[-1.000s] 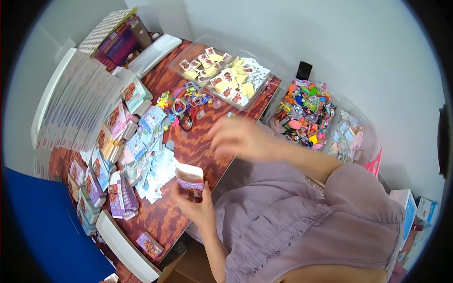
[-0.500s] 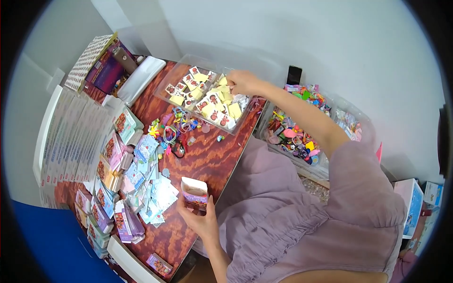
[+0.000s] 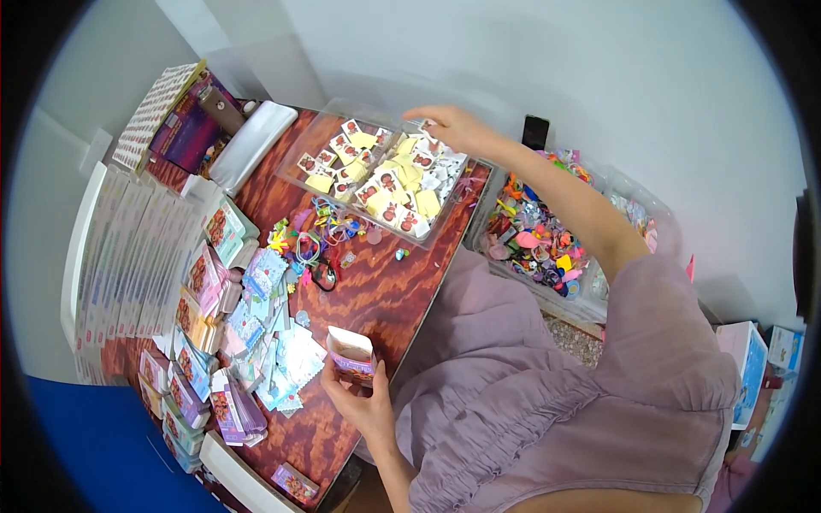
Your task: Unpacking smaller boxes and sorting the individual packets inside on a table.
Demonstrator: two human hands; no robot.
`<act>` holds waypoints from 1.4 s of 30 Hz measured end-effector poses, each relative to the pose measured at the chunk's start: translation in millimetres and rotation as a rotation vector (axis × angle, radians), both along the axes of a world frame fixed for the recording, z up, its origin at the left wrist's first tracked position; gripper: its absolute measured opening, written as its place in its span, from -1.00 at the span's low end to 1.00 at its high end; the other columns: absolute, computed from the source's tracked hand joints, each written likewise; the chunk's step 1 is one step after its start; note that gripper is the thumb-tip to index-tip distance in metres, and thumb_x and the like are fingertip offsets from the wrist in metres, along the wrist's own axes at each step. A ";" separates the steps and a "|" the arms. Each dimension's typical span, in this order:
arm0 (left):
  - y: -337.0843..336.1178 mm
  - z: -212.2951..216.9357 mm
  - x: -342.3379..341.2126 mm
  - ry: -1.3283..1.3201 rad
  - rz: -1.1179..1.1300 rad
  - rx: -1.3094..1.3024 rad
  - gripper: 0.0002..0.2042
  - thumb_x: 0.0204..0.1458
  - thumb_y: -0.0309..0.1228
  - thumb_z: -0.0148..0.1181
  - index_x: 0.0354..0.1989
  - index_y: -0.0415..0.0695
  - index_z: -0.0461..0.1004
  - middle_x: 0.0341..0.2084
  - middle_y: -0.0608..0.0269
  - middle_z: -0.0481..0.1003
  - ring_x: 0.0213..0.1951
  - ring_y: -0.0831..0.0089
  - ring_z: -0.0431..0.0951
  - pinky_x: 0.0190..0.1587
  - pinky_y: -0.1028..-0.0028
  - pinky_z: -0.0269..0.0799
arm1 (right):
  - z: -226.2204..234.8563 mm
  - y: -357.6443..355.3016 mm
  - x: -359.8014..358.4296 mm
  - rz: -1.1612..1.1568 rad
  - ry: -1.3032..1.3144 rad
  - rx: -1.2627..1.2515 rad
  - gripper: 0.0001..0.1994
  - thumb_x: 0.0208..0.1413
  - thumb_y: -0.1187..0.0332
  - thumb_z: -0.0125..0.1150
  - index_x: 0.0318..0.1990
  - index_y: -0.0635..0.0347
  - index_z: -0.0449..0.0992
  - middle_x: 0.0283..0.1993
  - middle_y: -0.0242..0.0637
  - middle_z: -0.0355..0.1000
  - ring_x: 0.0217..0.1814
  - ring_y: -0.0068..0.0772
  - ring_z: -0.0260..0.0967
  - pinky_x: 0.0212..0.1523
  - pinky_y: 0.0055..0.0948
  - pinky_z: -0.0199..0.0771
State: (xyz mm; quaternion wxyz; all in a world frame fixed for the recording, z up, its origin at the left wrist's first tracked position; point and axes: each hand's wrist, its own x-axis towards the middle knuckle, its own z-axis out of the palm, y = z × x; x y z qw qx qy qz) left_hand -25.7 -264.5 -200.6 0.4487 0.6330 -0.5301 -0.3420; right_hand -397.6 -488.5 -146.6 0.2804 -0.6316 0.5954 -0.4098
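Note:
Upright in my left hand (image 3: 363, 403) is a small purple box (image 3: 351, 363) with its top flap raised and its mouth open; fingers and thumb wrap round its lower part. My right hand (image 3: 453, 128) is over the far edge of a clear divided tray (image 3: 295, 175). Its fingers are bent together over the rim, and what they hold, if anything, is hidden. In the tray lie small white cards (image 3: 389, 181) with red printed figures, yellow slips (image 3: 427, 203) and small clear packets (image 3: 438, 179).
Left on the wood-patterned table (image 3: 376, 295) lie hair ties (image 3: 308, 245), pale sachets (image 3: 291, 363), folded purple boxes (image 3: 235, 410) and a stack of white cartons (image 3: 128, 256). A bin of colourful trinkets (image 3: 534, 239) stands right of the table, a phone (image 3: 535, 132) behind it.
My right hand has moved from among the cards up toward the tray's far edge, uncovering more cards and packets. My left hand keeps the box in nearly the same place.

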 end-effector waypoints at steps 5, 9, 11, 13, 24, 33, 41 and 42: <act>1.5 -1.8 2.1 0.035 0.009 0.011 -0.30 -0.10 -0.51 0.46 0.23 -0.28 0.22 0.06 0.08 0.33 0.04 0.32 0.42 -0.01 0.38 0.41 | -0.8 3.3 -19.5 0.191 0.348 0.213 -0.78 0.06 0.34 0.07 -0.26 0.10 0.67 -0.50 -0.28 0.52 -0.47 -0.43 0.45 -0.42 -0.31 0.40; 2.7 1.2 1.4 0.065 0.020 0.028 -0.31 -0.09 -0.52 0.45 0.23 -0.28 0.22 0.08 0.08 0.32 0.05 0.33 0.41 0.00 0.38 0.41 | 0.0 13.0 6.4 0.158 0.593 0.221 -0.77 -0.05 0.20 0.23 -0.39 0.20 0.59 -0.58 -0.24 0.44 -0.49 -0.36 0.42 -0.43 -0.30 0.33; 2.6 -2.8 3.2 0.016 0.008 -0.017 -0.33 -0.08 -0.54 0.43 0.22 -0.27 0.21 0.03 0.08 0.36 -0.03 0.38 0.45 -0.07 0.43 0.44 | -4.0 14.8 17.1 0.158 0.638 0.249 -0.76 -0.10 0.21 0.27 -0.43 0.22 0.56 -0.59 -0.25 0.44 -0.50 -0.37 0.41 -0.44 -0.29 0.33; 2.0 -5.5 4.7 -0.029 -0.008 -0.067 -0.35 -0.06 -0.56 0.41 0.22 -0.27 0.21 -0.03 0.08 0.39 -0.11 0.42 0.49 -0.14 0.48 0.48 | -14.4 10.2 13.5 0.153 0.687 0.273 -0.75 -0.14 0.21 0.32 -0.46 0.23 0.53 -0.59 -0.25 0.44 -0.51 -0.38 0.41 -0.45 -0.29 0.32; 2.3 -1.8 7.1 0.082 0.009 0.046 -0.32 -0.08 -0.55 0.43 0.23 -0.28 0.21 0.10 0.06 0.32 0.04 0.33 0.43 0.01 0.37 0.42 | -14.8 -3.2 -31.8 0.139 0.028 0.300 -0.85 -0.13 0.34 0.35 -0.45 0.22 0.60 -0.53 -0.38 0.49 -0.51 -0.55 0.44 -0.55 -0.46 0.33; 3.0 -2.3 4.9 -0.066 0.000 -0.073 -0.31 -0.11 -0.57 0.45 0.21 -0.27 0.21 -0.02 0.12 0.35 -0.13 0.45 0.45 -0.19 0.49 0.47 | 5.7 12.0 -8.4 0.119 -0.150 0.401 -0.88 0.04 0.27 0.30 -0.40 0.08 0.57 -0.49 -0.54 0.44 -0.48 -0.76 0.28 -0.51 -0.64 0.18; -8.3 13.3 -13.8 -0.287 0.051 -0.177 -0.35 -0.18 -0.51 0.50 0.10 -0.29 0.26 -0.12 0.08 0.37 -0.17 0.35 0.47 -0.11 0.40 0.45 | 40.7 100.2 150.1 0.629 -0.076 0.223 -0.86 0.09 0.35 0.24 -0.36 0.25 0.51 -0.40 -0.45 0.45 -0.34 -0.62 0.37 -0.33 -0.46 0.36; -7.1 14.4 -14.4 -0.312 0.067 -0.194 -0.35 -0.19 -0.49 0.51 0.09 -0.29 0.26 -0.12 0.07 0.37 -0.17 0.31 0.47 -0.10 0.38 0.44 | 36.6 108.9 165.9 0.680 0.002 0.005 -0.86 0.08 0.38 0.21 -0.36 0.29 0.47 -0.38 -0.33 0.44 -0.32 -0.44 0.42 -0.31 -0.38 0.36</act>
